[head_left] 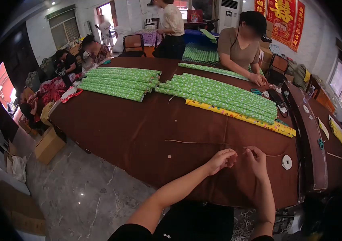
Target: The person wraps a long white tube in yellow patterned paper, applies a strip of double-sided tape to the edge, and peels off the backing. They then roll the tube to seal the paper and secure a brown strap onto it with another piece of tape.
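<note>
Both my hands hover close together above the brown-covered table (138, 128), near its front edge. My left hand (221, 160) has its fingers curled in; whatever is in them, if anything, is too small to make out. Thumb and forefinger of my right hand (255, 161) are pinched together, and what they hold cannot be made out either. Just beyond the hands a thin brown strip (195, 141) lies across the table. A white tape roll (286, 162) lies flat to the right of my right hand.
Yellow patterned rolls (241, 117) lie beyond my hands, beside a stack of green patterned rolls (223, 94). More green rolls (118, 82) lie further left. Across the table a person (239, 48) works with both hands. A cardboard box (49, 145) stands on the floor at left.
</note>
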A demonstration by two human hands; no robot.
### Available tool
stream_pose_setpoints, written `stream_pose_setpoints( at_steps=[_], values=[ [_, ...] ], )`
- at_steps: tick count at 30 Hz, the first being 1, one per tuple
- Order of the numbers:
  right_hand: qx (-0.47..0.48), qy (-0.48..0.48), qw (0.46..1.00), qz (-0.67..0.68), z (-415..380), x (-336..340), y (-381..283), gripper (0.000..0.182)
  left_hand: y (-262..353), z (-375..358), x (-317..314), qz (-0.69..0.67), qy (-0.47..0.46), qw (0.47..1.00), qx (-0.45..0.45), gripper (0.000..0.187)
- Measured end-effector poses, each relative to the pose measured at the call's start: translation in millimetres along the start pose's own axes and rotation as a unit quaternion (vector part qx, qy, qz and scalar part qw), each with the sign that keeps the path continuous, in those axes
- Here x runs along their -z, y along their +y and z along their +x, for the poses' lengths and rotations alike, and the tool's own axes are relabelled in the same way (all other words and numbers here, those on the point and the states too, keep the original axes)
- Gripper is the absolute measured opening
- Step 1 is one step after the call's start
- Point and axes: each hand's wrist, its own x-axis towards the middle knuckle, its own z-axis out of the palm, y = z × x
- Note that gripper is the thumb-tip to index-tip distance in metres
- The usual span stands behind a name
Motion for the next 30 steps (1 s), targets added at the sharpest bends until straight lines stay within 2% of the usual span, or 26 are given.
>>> stream_pose_setpoints(
  at_steps=[5, 8, 12, 17, 20, 22, 26, 30],
  values=[
    [0.002, -0.004, 1.000, 0.001, 2, -6, 6, 0.018, 0, 2, 2, -0.011, 0.006, 1.000, 0.005, 0.021],
    [0.032, 0.028, 0.999, 0.009, 12, -7, 18, 0.018, 3, 1, 2, -0.010, 0.018, 1.000, 0.001, 0.021],
    [0.018, 0.034, 0.999, 0.019, 26, -9, 29, 0.019, 5, 0, 2, -0.007, 0.041, 0.999, 0.007, 0.021],
    [0.020, 0.056, 0.997, 0.048, 30, -10, 47, 0.020, 9, -1, 6, -0.024, 0.026, 0.999, -0.037, 0.020],
    [-0.022, 0.098, 0.992, 0.082, 23, -8, 65, 0.020, 13, -2, 6, -0.025, 0.043, 0.998, -0.036, 0.020],
    [0.014, 0.101, 0.992, 0.075, 18, -7, 70, 0.020, 14, -1, 8, -0.018, 0.035, 0.998, -0.042, 0.020],
    [0.024, 0.105, 0.993, 0.045, 14, -7, 60, 0.020, 14, 0, 10, -0.006, 0.026, 0.999, -0.047, 0.021],
    [0.070, 0.099, 0.992, -0.029, 10, -11, 54, 0.018, 16, 3, 12, -0.006, 0.045, 0.998, -0.053, 0.021]
  ],
)
